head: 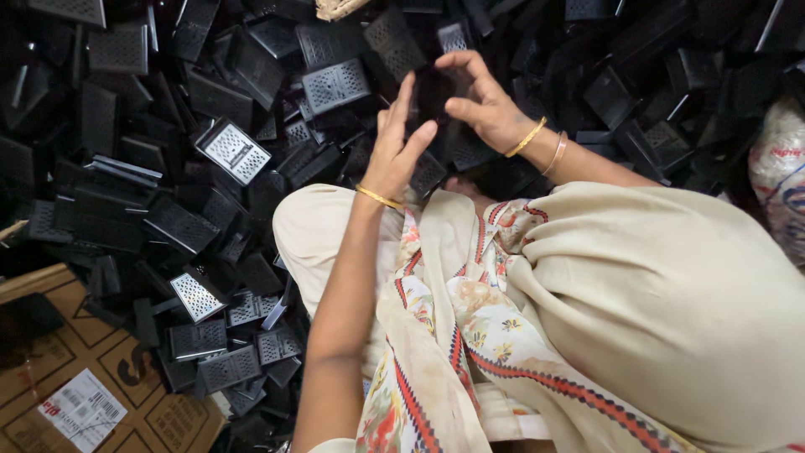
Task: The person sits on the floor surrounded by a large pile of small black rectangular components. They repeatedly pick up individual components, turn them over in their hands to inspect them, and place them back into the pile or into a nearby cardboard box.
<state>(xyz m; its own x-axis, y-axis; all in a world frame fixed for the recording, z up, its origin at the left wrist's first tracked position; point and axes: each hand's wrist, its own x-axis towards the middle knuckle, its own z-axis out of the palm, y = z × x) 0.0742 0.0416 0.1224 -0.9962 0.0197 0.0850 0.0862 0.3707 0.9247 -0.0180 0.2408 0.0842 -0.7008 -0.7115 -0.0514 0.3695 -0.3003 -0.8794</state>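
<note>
While sitting amid the heap of black perforated parts (180, 222), both hands, left hand (394, 155) and right hand (478, 105), are pinching one dark piece (433, 92) between curled fingers, seemingly fitting or checking it.

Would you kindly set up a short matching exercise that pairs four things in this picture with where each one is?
Things:
1. black perforated part
2. cardboard box
3. white plastic bag
4. gold bangle

Places:
A. right edge of the view
B. on the left hand's wrist
C. between the left hand and the right hand
D. bottom left corner

Pairs: 1-C, 2-D, 3-A, 4-B
</note>
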